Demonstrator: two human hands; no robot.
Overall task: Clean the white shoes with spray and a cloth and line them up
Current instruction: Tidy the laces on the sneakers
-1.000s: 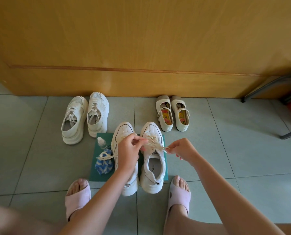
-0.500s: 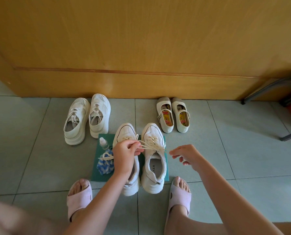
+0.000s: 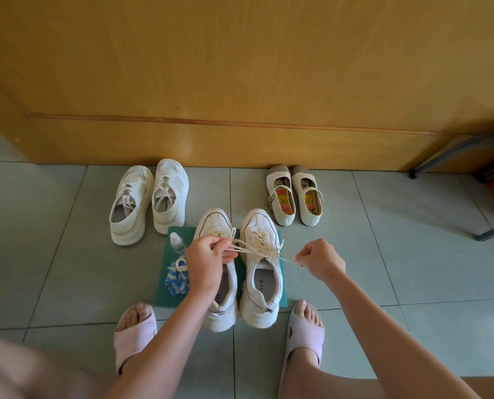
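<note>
left hand (image 3: 208, 260): fingers curled, pinching laces (image 3: 257, 249) | right hand (image 3: 317, 259): pinching laces' end | white sneakers (image 3: 261, 283): side by side on green mat (image 3: 165, 286) | spray bottle (image 3: 177, 242), cloth (image 3: 178, 277): on mat, left of sneakers

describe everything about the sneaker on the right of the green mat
A chunky white sneaker, leather-like, with a thick sole, dark seam lines and cream laces. It stands upright on the green mat, toe toward the wooden panel, close beside its twin. Printed lettering shows on its insole. The left hand and right hand pinch lace strands stretched across it.
</note>
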